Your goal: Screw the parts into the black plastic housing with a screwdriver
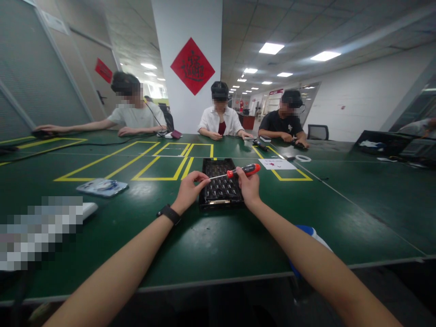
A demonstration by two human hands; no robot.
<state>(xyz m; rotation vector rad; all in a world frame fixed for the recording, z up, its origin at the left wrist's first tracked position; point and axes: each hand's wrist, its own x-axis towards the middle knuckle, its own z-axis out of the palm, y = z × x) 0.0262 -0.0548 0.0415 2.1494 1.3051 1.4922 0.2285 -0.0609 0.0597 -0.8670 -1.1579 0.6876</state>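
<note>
A screwdriver (244, 170) with a red and black handle lies level across my view, its thin shaft pointing left. My right hand (249, 185) is closed around the handle. At the shaft's left end, the fingertips of my left hand (191, 188) pinch the tip; whether a bit sits there is too small to see. Beneath both hands, an open black bit case (221, 206) rests on the table, with several small metallic bits in its rows. A dark band circles my left wrist.
On the green table (163, 254) are yellow tape outlines. A phone (102, 186) lies left, a printed white sheet (277, 164) and a tape roll (303, 158) right. A blue and white object (308, 230) is partly behind my right forearm. Three people sit across the table.
</note>
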